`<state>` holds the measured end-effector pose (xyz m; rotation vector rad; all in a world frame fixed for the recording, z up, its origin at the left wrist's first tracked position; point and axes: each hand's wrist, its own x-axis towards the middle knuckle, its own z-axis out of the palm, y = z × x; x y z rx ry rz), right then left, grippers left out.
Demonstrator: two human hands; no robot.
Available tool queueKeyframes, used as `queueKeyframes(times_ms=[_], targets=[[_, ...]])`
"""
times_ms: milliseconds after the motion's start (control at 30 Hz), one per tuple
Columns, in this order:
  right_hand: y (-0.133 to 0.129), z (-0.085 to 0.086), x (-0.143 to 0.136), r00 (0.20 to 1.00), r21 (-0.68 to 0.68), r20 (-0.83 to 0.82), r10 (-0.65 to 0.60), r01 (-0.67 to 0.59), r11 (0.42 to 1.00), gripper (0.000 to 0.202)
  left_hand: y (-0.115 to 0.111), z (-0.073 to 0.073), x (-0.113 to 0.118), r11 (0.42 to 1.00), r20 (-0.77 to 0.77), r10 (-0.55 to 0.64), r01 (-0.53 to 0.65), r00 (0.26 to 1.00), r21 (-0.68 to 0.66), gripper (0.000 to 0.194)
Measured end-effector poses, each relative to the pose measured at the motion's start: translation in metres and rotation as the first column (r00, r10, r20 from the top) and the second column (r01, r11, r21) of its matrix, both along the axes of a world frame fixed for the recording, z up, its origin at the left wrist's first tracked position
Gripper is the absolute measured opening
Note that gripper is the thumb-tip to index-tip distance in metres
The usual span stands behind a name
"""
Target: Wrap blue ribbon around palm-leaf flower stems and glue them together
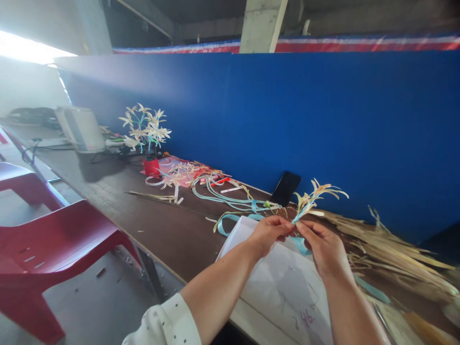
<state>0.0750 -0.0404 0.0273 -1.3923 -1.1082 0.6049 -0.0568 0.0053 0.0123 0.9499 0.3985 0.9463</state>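
Note:
Between my two hands stands a handmade flower spray (312, 199) of pale, dried-leaf petals, its stem partly wrapped in light blue ribbon. My left hand (269, 235) pinches the lower stem between thumb and fingertips. From the other side, my right hand (321, 244) pinches at the same spot, its fingertips almost touching the left ones. A loose end of blue ribbon (300, 245) hangs below the fingers. Underneath both hands lies a white paper sheet (283, 292) with handwriting on it. The stem's lowest end is hidden by my fingers.
Dried husk strips (395, 254) are heaped at right. A dark phone (286, 188) leans against the blue partition (323, 120). Blue cords (219, 197) and scraps lie mid-table. Farther left stand a flower arrangement in a red pot (151, 167) and a white kettle (81, 129). Red chairs (79, 235) flank the table.

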Motion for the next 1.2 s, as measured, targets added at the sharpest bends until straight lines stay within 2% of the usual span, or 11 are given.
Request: queueKeyframes(times_ms=[100,267,367,500,600,700,767,900,1000,1200], targets=[[0.001,-0.001,-0.002,0.998,0.01,-0.059,-0.004,0.004,1.0,0.036,-0.001,0.002,0.001,0.999,0.009,0.042,-0.042,0.999,0.03,0.036],[-0.002,0.006,-0.008,0.944,0.004,-0.327,0.04,-0.041,0.999,0.032,-0.003,0.002,0.002,0.999,0.04,0.034,-0.034,0.999,-0.016,0.036],[-0.002,0.009,-0.008,0.931,0.008,-0.361,0.06,-0.061,0.998,0.029,-0.004,0.002,0.002,0.999,0.071,0.015,-0.012,0.997,-0.041,0.035],[0.001,0.004,-0.002,0.972,-0.013,-0.233,0.031,-0.035,0.999,0.033,-0.004,0.001,0.001,0.998,0.114,-0.016,0.023,0.993,-0.061,0.033],[0.003,-0.001,0.002,0.998,0.001,-0.052,-0.032,0.032,0.999,0.037,-0.003,0.001,0.001,0.997,0.128,-0.037,0.045,0.991,-0.06,0.032],[0.001,0.001,0.002,0.977,0.064,0.183,-0.113,0.103,0.993,0.033,-0.003,0.001,0.001,0.998,0.103,-0.013,0.018,0.995,-0.052,0.03],[-0.001,0.004,-0.001,0.954,0.098,0.26,-0.151,0.13,0.987,0.031,-0.002,0.0,0.001,0.999,0.072,0.031,-0.029,0.997,-0.023,0.029],[-0.005,0.01,-0.004,0.946,0.061,0.275,-0.173,0.162,0.985,0.034,-0.002,0.0,0.003,0.987,-0.009,0.147,-0.147,0.989,0.059,0.025],[-0.005,0.01,-0.005,0.95,0.04,0.277,-0.144,0.138,0.99,0.033,-0.003,0.001,0.005,0.973,-0.074,0.223,-0.217,0.972,0.08,0.021],[-0.004,0.009,-0.007,0.961,0.029,0.246,-0.129,0.126,0.992,0.037,-0.001,-0.004,0.009,0.948,-0.169,0.311,-0.292,0.935,0.128,0.019]])
